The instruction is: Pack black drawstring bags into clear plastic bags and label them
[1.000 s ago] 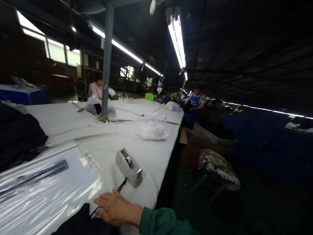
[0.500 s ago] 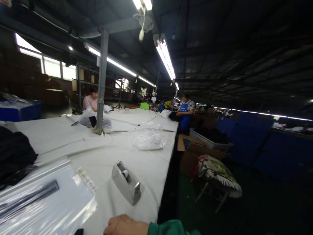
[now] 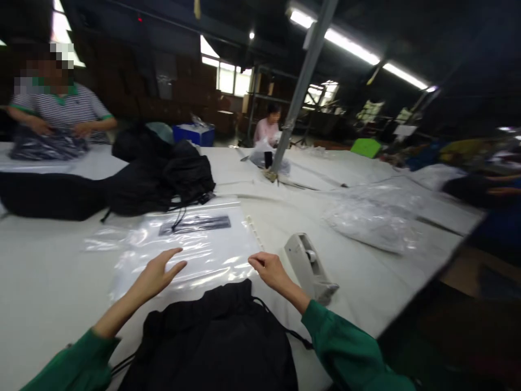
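My left hand [image 3: 160, 272] hovers over the near left part of a stack of clear plastic bags [image 3: 203, 247], thumb and fingers apart, holding nothing. At the stack's right edge, beside a strip of small white labels [image 3: 254, 231], my right hand [image 3: 271, 269] has its fingertips pinched together. Whatever they hold, if anything, is too small to make out. Closest to me lies a black drawstring bag [image 3: 220, 342] with cords at its sides. A grey tape dispenser [image 3: 311, 269] stands just right of my right hand.
Black fabric items [image 3: 158, 182] are heaped at the far left of the table [image 3: 40, 260]. Crumpled clear plastic [image 3: 370, 220] lies right of centre. A metal post [image 3: 299, 92] rises from the table. Across it, a person in a striped shirt [image 3: 87, 111] handles a dark, plastic-wrapped item.
My view has swung left and down. Both my hands and the black drawstring bag now show, where only my right hand did before. That hand is now at the plastic bags' edge.
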Available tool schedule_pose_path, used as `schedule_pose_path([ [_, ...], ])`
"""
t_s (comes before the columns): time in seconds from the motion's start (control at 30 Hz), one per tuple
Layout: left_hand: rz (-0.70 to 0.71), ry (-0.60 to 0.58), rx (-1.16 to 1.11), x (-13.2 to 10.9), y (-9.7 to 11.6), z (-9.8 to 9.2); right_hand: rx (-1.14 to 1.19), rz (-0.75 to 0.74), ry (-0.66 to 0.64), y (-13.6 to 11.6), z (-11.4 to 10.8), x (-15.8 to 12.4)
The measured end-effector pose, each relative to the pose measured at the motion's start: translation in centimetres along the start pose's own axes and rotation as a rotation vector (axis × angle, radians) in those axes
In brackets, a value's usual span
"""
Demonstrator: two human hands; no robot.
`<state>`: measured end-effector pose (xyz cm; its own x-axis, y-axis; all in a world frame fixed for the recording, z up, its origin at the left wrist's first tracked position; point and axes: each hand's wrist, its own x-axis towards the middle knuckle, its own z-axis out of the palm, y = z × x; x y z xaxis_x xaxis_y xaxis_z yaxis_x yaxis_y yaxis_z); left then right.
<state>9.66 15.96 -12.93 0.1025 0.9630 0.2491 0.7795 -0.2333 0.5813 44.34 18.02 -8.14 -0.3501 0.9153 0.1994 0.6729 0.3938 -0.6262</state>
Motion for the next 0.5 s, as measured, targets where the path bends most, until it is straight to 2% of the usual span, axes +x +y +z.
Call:
schedule_pose_path([
  [0.07, -0.047, -0.067, 0.071, -0.7, -1.8, -0.1, 0.027, -0.007, -0.040, 0.0, 2.6, 3.3],
  [0.13, -0.072, -0.138, 0.117, -0.3, -2.5, 1.4, 0.016, -0.004, -0.079, 0.0, 4.9, 5.6],
  [0.23, -0.136, -0.184, 0.171, 0.0, -2.7, 4.2, -0.048, 0.010, -0.153, 0.6, 7.7, 7.3],
  [0.3, -0.187, -0.189, 0.199, -0.2, -2.8, 5.2, -0.099, 0.019, -0.202, 1.2, 9.1, 7.7],
  [0.4, -0.231, -0.209, 0.212, -0.2, -2.6, 5.0, -0.163, 0.013, -0.238, 2.0, 10.1, 8.3],
  [0.5, -0.240, -0.236, 0.216, 0.9, -1.7, 4.3, -0.218, -0.015, -0.237, 2.2, 10.3, 9.5],
])
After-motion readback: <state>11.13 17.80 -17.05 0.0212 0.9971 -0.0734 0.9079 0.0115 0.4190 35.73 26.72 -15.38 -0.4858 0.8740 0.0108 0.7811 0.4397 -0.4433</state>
